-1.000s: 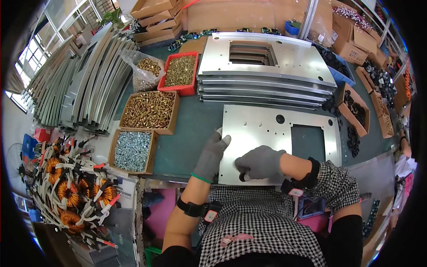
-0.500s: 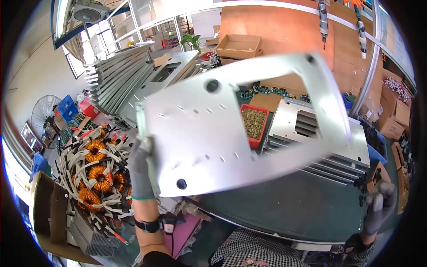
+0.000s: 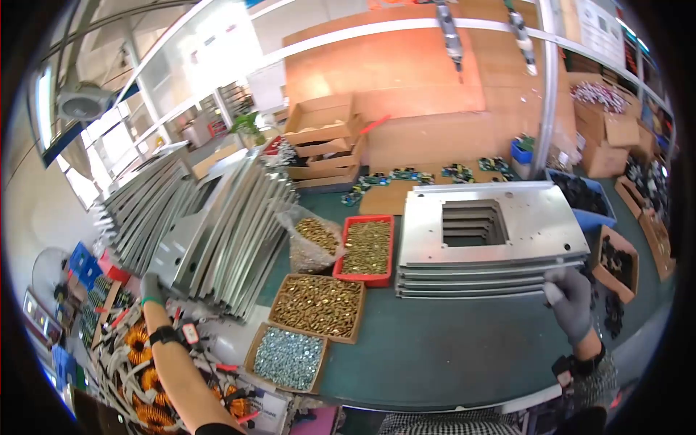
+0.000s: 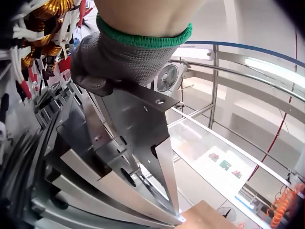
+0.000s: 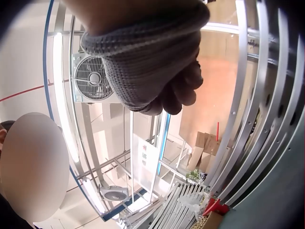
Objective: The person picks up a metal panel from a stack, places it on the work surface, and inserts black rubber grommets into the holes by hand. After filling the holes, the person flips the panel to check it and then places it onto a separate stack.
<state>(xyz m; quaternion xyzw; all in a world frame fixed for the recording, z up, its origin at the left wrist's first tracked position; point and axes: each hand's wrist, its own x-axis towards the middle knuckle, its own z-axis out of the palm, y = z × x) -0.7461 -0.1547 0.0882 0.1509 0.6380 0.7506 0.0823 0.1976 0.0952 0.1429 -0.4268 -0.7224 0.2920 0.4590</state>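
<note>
At the far left of the head view, my gloved left hand [image 3: 151,288] is at the lower end of a leaning row of metal panels [image 3: 172,250]. Its fingers curl over the edge of one panel [image 4: 138,117] in the left wrist view. My gloved right hand [image 3: 571,304] is beside the front right corner of a flat stack of panels with square cutouts [image 3: 536,217]. Seen from the right wrist, that hand [image 5: 147,71] hangs with loosely curled fingers and holds nothing visible; the stack's edges [image 5: 259,109] are off to the side.
Between the two groups of panels are a red tray of brass parts [image 3: 391,250], a box of brass pieces [image 3: 315,308], a box of silver parts [image 3: 288,359] and a plastic bag [image 3: 308,254]. Wired copper coils [image 3: 148,380] lie at the lower left, black parts [image 3: 616,261] at the right.
The cutout panel that was in front of me, then lifted by my left hand, has gone left to the leaning row. My right hand let go of it and is beside the flat stack.
</note>
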